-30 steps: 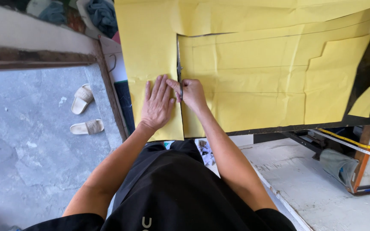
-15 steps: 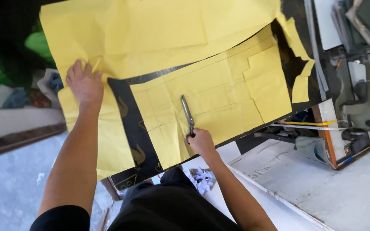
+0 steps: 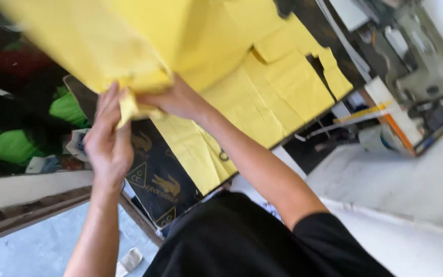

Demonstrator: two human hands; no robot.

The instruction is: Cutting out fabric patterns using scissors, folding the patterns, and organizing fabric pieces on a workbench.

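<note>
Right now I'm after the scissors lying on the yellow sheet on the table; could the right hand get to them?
Probably yes, once it lets go. The right hand grips the lifted yellow sheet, and the scissors lie uncovered on the flat yellow sheet just beneath its forearm, with nothing between.

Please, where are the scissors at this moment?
In the head view only a dark handle loop of the scissors shows, near the middle, on the flat yellow sheet, just under the right forearm. The rest is hidden.
</note>
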